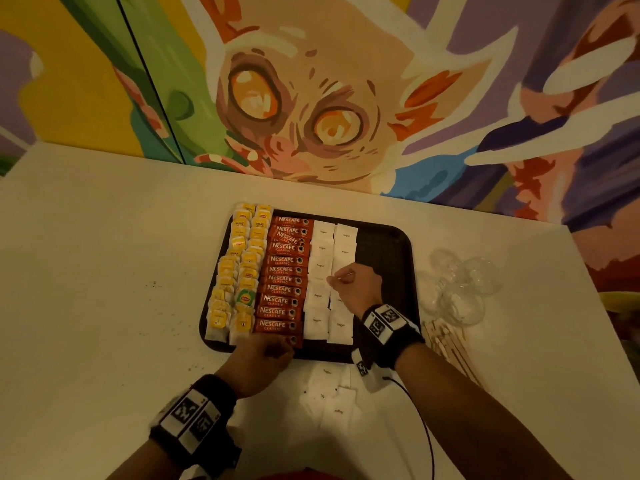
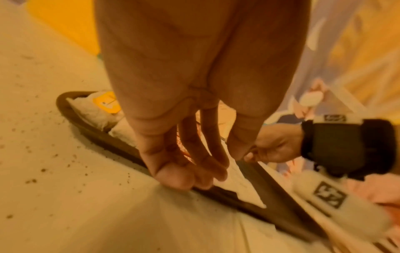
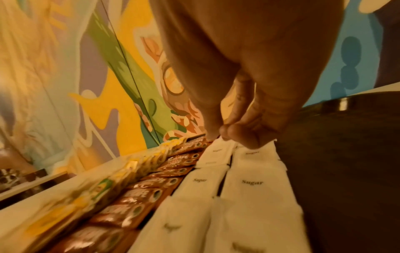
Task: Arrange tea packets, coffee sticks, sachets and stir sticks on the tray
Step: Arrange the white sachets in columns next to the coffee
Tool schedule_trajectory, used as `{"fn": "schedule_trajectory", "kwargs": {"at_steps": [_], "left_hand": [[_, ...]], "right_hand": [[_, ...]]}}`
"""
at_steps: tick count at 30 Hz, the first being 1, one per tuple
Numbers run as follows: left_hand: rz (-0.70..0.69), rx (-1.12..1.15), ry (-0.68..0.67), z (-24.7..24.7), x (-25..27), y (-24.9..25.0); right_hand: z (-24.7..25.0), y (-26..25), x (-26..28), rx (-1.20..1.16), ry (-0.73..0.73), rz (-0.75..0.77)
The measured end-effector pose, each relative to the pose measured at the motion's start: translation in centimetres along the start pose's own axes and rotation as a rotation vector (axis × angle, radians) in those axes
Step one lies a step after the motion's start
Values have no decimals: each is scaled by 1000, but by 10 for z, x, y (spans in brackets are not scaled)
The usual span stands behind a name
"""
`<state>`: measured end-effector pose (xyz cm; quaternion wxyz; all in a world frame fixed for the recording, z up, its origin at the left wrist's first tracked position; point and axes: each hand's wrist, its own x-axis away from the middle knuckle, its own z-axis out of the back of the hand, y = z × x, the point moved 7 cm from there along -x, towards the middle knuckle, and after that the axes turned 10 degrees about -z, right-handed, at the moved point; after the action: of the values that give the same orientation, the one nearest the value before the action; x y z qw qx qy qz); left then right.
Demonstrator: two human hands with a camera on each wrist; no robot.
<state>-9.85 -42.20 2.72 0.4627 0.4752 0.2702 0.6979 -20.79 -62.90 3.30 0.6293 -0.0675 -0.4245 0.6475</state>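
Note:
A black tray holds two columns of yellow tea packets, one column of red coffee sticks and two columns of white sugar sachets. Its right part is bare. My right hand hovers over the sachet columns, and thumb and forefinger pinch the edge of one sugar sachet. My left hand sits at the tray's front rim, partly covering the nearest coffee stick. Its curled fingers lie on the rim's outside and the thumb is inside.
Loose sugar sachets lie on the white table in front of the tray. A bundle of wooden stir sticks and clear plastic cups are to the tray's right. A painted wall stands behind the table.

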Motion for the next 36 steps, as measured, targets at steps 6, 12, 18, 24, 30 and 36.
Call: {"fn": "schedule_trajectory", "kwargs": {"at_steps": [6,12,18,24,30,36], "left_hand": [[-45,-283,-167,-38,7,14],[-181,-605,-302,-83,6,22],[-210,-750,-364,-99,14,18],[-242,-634,-293,-89,24,16],[-64,-444,-18,-81,12,0],[-3,-368,-10,-89,6,5]], "right_hand": [[2,43,83,128,-276,132],[-5,102,136,434,-359,172],[-25,122,155,493,-352,218],[-38,128,167,379,-399,288],[-42,125,160,357,-369,251],[-47,121,155,295,-404,194]]}}
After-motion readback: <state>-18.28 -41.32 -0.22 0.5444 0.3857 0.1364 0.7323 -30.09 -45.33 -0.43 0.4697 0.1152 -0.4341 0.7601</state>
